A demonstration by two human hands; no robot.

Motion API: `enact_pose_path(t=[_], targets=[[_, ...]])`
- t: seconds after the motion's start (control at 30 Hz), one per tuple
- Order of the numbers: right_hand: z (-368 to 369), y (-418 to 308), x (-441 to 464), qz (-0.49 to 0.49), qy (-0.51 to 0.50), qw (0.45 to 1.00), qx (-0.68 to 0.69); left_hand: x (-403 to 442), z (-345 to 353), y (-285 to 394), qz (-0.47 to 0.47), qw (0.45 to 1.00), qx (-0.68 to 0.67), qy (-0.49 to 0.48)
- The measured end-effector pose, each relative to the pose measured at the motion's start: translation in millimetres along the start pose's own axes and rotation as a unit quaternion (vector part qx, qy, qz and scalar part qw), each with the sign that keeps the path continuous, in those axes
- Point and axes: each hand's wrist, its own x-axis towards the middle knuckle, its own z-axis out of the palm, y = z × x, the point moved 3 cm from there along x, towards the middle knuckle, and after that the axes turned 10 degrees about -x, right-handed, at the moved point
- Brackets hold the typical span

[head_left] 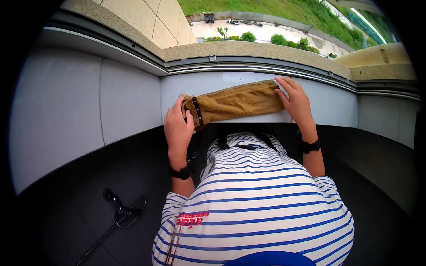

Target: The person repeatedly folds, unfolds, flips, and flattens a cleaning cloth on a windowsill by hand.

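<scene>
A brown, fuzzy folded cloth with a dark dotted band near its left end lies along the pale window sill. At that banded end, my left hand pinches the cloth between thumb and fingers. My right hand holds the opposite end by its upper corner, thumb and fingers closed on the edge. Each wrist wears a black band.
Behind the sill run metal window tracks and a rough stone ledge. Below on the dark floor, a black cable with a plug lies at the left. Greenery and a paved strip show outside.
</scene>
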Motion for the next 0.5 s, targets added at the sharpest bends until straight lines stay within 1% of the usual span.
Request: enact_pose_path(t=[0.03,0.07,0.13,0.27,0.33,0.37,0.4,0.47,0.5], targets=[[3,4,1,-0.022,-0.035,0.999,0.014,0,-3,2,0.001,1.000,0.002,0.003],[2,6,2,-0.024,-0.032,0.999,0.015,1,-6,2,-0.012,1.000,-0.017,0.003],[4,11,5,-0.020,-0.091,0.995,0.029,5,-13,5,-0.022,0.999,-0.034,0.008],[-22,20,21,-0.012,-0.070,0.995,0.067,26,-30,26,0.000,0.996,-0.067,0.050],[-46,31,34,0.029,0.002,0.989,0.145,41,-38,45,0.086,0.988,-0.040,0.125],[-61,34,41,0.021,0.041,0.990,0.134,49,-46,58,0.100,0.981,-0.023,0.164],[-76,36,46,0.014,0.080,0.989,0.123,57,-49,67,0.101,0.981,-0.024,0.165],[-103,40,50,-0.008,0.148,0.982,0.116,65,-59,85,0.190,0.948,-0.048,0.250],[-116,40,48,-0.005,0.158,0.982,0.104,67,-60,93,0.212,0.944,-0.074,0.243]])
